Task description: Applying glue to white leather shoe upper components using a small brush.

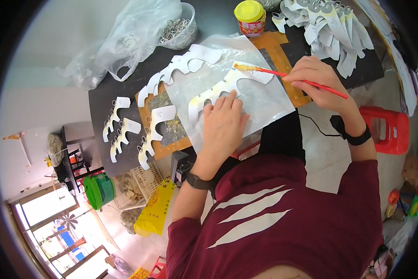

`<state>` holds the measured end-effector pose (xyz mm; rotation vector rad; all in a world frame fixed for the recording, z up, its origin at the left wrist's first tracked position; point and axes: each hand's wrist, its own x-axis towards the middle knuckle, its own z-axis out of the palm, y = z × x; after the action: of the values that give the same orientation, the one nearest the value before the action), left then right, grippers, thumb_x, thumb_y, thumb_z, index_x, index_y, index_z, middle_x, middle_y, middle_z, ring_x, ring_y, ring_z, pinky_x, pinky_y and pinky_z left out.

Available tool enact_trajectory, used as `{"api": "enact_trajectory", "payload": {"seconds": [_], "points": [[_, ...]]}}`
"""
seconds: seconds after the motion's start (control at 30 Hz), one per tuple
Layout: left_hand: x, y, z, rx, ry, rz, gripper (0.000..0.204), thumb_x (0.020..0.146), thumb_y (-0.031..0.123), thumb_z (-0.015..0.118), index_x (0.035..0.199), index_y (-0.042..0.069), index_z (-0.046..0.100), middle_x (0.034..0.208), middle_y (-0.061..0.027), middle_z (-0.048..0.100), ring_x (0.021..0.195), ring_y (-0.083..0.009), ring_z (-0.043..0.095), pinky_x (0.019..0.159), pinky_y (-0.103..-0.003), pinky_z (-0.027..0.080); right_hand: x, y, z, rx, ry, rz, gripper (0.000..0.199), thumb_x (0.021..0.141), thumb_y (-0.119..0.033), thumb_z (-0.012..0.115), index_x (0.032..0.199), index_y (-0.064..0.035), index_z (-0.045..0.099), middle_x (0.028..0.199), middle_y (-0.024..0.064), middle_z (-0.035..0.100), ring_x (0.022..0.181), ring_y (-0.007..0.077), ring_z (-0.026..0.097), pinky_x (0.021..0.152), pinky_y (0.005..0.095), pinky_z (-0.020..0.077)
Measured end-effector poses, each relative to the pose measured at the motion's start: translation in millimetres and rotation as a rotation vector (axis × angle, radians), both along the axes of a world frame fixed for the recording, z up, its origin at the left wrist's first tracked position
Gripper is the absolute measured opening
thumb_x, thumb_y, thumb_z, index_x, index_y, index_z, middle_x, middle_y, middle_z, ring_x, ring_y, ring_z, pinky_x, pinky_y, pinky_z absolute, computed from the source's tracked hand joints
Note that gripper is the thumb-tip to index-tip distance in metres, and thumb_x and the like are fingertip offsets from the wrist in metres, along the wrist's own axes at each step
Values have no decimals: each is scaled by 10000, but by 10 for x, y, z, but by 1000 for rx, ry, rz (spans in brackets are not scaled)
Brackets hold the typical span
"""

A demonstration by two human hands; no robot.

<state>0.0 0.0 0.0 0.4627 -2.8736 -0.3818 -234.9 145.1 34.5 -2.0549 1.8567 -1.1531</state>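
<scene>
My right hand (316,83) is closed round a thin red brush (320,86). Its yellowish bristles touch the far right end of a white scalloped paper piece (253,70), whose upper edge carries a yellow smear. Pressing that piece onto a clear plastic sheet (276,97) is my left hand (225,121), fingers stretched out flat. Just beyond it lies a stack of similar white scalloped pieces (179,65). Left of the sheet rest several white pieces (153,130) with metal rings along their edges.
A clear tub (183,39) of metal rings stands at the back beside a crumpled plastic bag (134,32). Further right are a yellow-lidded jar (251,18) and a heap of white pieces (332,30). A red stool (388,130) stands right of the dark table (97,100).
</scene>
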Motion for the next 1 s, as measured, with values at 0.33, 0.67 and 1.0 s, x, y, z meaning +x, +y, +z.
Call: {"api": "enact_trajectory", "payload": {"seconds": [0.33,0.67,1.0], "points": [[-20,46,-14,4,21,6,287,787,176,685,1014,43,568,1279,-122,565,1105,-277,535,867,-412,380,-51,74,76,45,4,20,136,811,-34,640,937,-54,688,841,68,633,821,239,568,764,331,414],[-18,42,9,2,16,8,289,786,175,685,1013,42,566,1272,-121,566,1101,-280,536,864,-412,379,-57,4,76,19,78,-34,124,817,-39,629,930,-54,678,812,66,621,801,229,567,748,330,392],[-21,37,1,-1,18,10,286,787,176,680,1015,44,571,1271,-120,569,1097,-276,539,867,-411,380,113,97,116,18,-20,-27,86,817,-46,639,885,-59,689,732,61,619,688,214,564,697,312,392]]}}
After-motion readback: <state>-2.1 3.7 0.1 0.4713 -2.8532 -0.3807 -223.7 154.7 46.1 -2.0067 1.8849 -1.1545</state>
